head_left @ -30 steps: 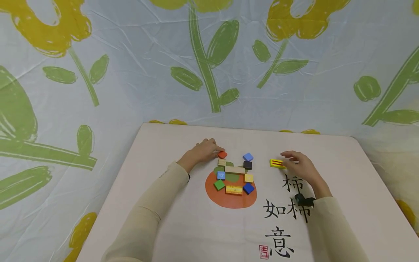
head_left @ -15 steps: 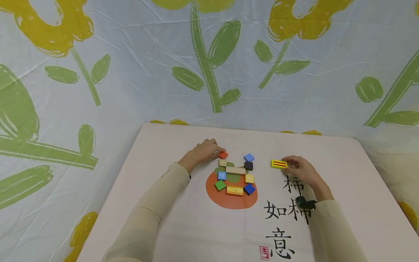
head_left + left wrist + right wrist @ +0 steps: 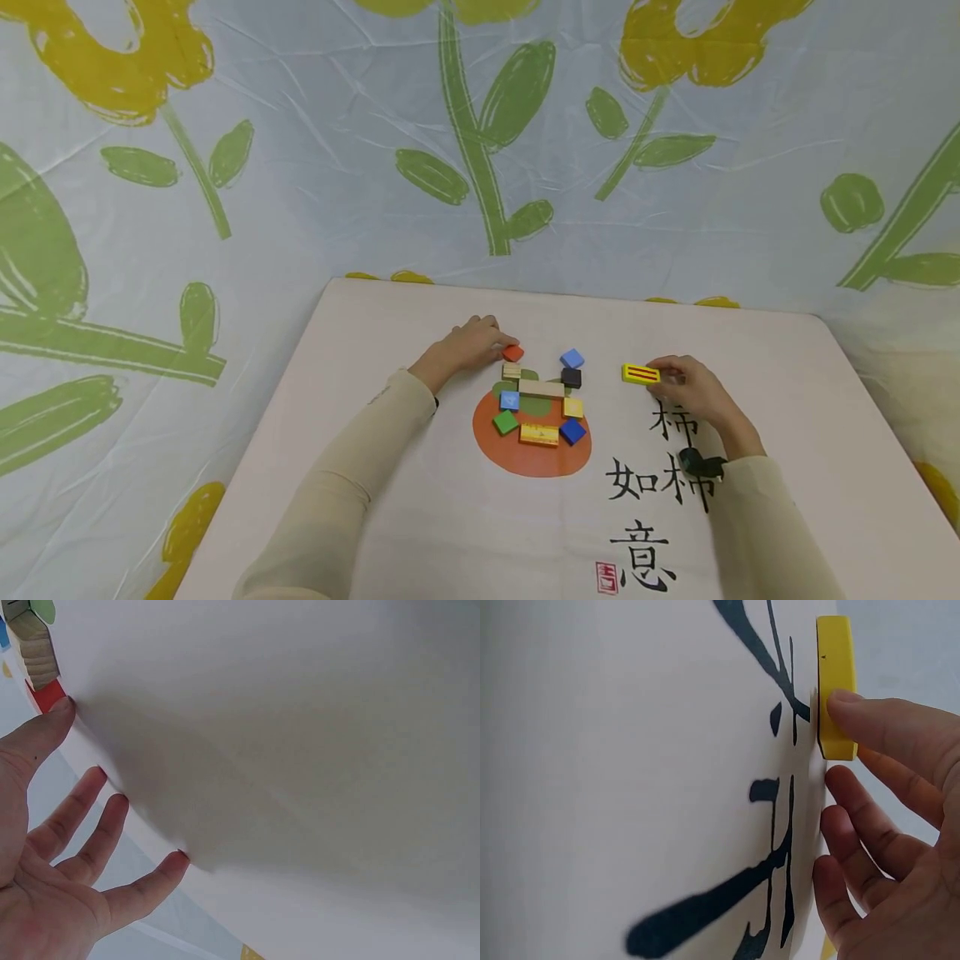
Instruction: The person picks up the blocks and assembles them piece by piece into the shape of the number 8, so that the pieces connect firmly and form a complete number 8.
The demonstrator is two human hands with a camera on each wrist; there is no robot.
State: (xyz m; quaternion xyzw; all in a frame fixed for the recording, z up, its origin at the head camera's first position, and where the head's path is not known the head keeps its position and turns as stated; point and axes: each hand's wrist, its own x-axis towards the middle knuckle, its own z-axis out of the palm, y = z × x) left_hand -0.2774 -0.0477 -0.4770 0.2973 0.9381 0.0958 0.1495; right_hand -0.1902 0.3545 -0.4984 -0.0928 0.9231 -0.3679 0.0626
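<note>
At the upper left of the block arrangement, my left hand (image 3: 472, 343) pinches a small red block (image 3: 513, 353) at its edge. In the left wrist view the thumb lies against the red block (image 3: 46, 696), while the index finger is hidden and the other fingertips rest on the table. My right hand (image 3: 693, 390) pinches the right end of a yellow block (image 3: 641, 374) with dark red stripes. The right wrist view has the thumb along the side of the yellow block (image 3: 836, 675), with the other fingers curved beside the tabletop.
Several blocks form a figure over an orange persimmon print (image 3: 487, 442), among them a plain wooden bar (image 3: 542, 389), a black block (image 3: 572, 378) and a light blue block (image 3: 572, 358). Black printed characters (image 3: 637, 554) mark the cloth at right. A flowered curtain (image 3: 337, 167) stands behind.
My right thumb and fingers have closed in on the yellow block's right end. The left hand stays at the red block. The view has shifted slightly.
</note>
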